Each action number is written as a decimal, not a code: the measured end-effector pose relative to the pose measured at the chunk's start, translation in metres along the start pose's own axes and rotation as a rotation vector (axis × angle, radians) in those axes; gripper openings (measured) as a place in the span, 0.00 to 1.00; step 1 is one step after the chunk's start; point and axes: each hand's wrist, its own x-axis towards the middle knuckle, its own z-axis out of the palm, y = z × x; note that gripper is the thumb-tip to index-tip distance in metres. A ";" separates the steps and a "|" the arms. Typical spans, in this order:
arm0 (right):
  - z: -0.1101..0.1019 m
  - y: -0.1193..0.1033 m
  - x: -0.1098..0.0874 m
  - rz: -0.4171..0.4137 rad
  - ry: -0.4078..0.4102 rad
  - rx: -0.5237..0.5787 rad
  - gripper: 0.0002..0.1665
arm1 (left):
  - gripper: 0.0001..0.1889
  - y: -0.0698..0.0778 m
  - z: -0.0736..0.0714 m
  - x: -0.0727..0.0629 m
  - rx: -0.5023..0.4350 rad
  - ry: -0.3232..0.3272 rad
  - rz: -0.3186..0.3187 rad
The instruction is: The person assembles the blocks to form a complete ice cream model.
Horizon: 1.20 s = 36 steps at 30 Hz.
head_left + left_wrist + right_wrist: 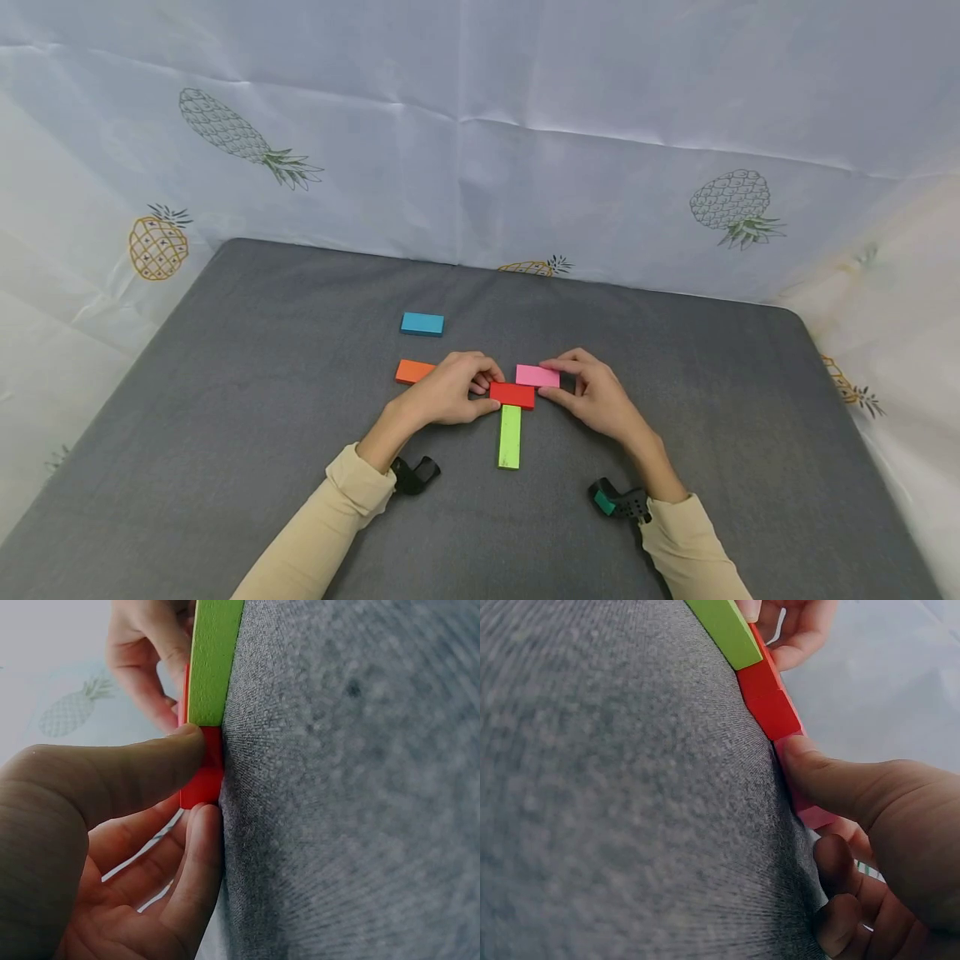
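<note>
A red block (512, 395) lies crosswise on the grey cloth, at the far end of a lime green block (509, 437) that points toward the person. My left hand (454, 390) pinches the left end of the red block, thumb on its near side and fingers behind. In the head view a pink block (537, 376) sits just behind and to the right of the red one, their corners close together. The right hand (592, 394) grips its right part between thumb and fingers. In the right wrist view the right thumb (832, 780) presses along the pink block's near side.
An orange block (414, 372) lies left of the left hand, partly hidden by it. Farther back is a blue block (422, 324). Both wrists wear black camera mounts (415, 476). A pale curtain with pineapple prints (525, 192) hangs behind the grey-covered table (247, 375).
</note>
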 end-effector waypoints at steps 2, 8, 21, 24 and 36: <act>0.000 0.001 -0.001 -0.002 -0.012 -0.014 0.21 | 0.11 0.000 0.001 0.000 -0.002 0.000 -0.003; -0.006 0.005 -0.004 -0.011 -0.034 0.015 0.24 | 0.11 -0.001 0.002 0.000 -0.001 0.001 -0.007; -0.010 0.007 -0.006 0.004 -0.067 0.047 0.22 | 0.11 -0.003 0.004 -0.001 0.003 -0.001 -0.011; -0.009 0.007 -0.006 0.001 -0.063 0.049 0.22 | 0.11 -0.002 0.003 -0.001 0.001 0.001 -0.009; -0.008 0.004 -0.004 -0.015 -0.063 0.058 0.21 | 0.12 -0.003 0.004 -0.002 0.006 0.013 -0.016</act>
